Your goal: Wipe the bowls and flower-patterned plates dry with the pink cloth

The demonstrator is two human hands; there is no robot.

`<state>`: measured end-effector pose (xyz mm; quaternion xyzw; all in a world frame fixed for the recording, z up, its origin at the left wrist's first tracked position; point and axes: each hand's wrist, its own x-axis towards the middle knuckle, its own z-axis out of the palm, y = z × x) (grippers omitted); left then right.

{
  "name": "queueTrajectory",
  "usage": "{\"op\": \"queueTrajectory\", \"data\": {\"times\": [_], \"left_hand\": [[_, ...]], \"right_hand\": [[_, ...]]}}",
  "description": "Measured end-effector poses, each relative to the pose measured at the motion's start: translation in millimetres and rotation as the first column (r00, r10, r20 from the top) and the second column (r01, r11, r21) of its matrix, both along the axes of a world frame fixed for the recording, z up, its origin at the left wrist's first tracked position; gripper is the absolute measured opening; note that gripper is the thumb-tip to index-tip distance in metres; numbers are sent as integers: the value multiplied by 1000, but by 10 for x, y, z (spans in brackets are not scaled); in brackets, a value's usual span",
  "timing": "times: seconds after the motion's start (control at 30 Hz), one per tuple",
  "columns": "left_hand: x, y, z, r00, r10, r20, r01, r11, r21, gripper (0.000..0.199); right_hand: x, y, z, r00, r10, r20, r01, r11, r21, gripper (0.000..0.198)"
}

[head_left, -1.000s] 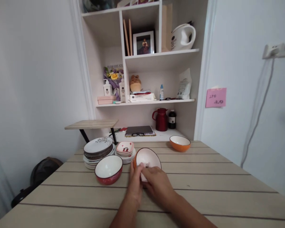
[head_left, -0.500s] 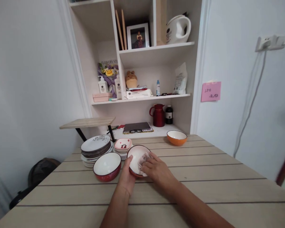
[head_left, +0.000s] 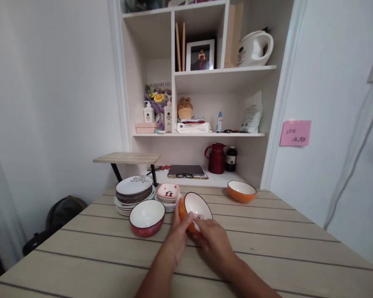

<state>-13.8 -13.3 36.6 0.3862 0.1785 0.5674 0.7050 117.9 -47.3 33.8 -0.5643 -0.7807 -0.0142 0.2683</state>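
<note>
An orange bowl (head_left: 196, 205) with a white inside and dark rim is held tilted over the table, its mouth turned to the right. My left hand (head_left: 179, 231) grips its left side, thumb over the rim. My right hand (head_left: 213, 238) is closed at the near rim, pinching a pale cloth (head_left: 200, 217) that is mostly hidden by the fingers. Just left of my hands stands a red bowl (head_left: 147, 217), white inside. Behind them are small square dishes (head_left: 168, 191) stacked on plates.
A tall stack of plates (head_left: 134, 186) stands at the left, in front of a small raised wooden stand (head_left: 127, 157). Another orange bowl (head_left: 241, 192) sits at the back right. Behind the table, a shelf holds a red jug (head_left: 216, 159) and a laptop (head_left: 186, 170).
The bowl has tipped so its orange outside shows on the left. My right hand has moved with the cloth from inside the bowl to the near rim. The view has shifted left.
</note>
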Motion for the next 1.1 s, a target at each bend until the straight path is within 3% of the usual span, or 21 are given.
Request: {"op": "queueTrajectory", "data": {"times": [0.13, 0.23, 0.43, 0.67, 0.8, 0.93, 1.1], "left_hand": [[27, 31, -63, 998, 63, -26, -63, 998, -1, 79], [24, 72, -105, 993, 117, -12, -117, 993, 11, 74], [-37, 89, -75, 999, 40, 27, -38, 995, -94, 69], [-107, 108, 22, 997, -62, 46, 70, 978, -197, 55], [-69, 84, -9, 992, -102, 77, 108, 991, -75, 62], [9, 27, -65, 994, -101, 31, 98, 992, 74, 78], [35, -25, -72, 996, -94, -6, 95, 992, 84, 86]], "right_hand": [[-73, -25, -14, 998, 3, -65, -2, 1000, 19, 34], [-63, -27, 25, 992, 112, -65, -109, 993, 43, 34], [222, 70, 119, 948, 284, 145, -295, 954, 57, 36], [259, 135, 58, 942, 242, 234, -280, 949, 148, 23], [149, 54, 45, 973, 155, 168, -176, 977, 118, 31], [68, -15, 41, 998, 35, -50, -31, 996, 81, 32], [-10, -65, 90, 992, 49, -117, -37, 994, 98, 26]]}}
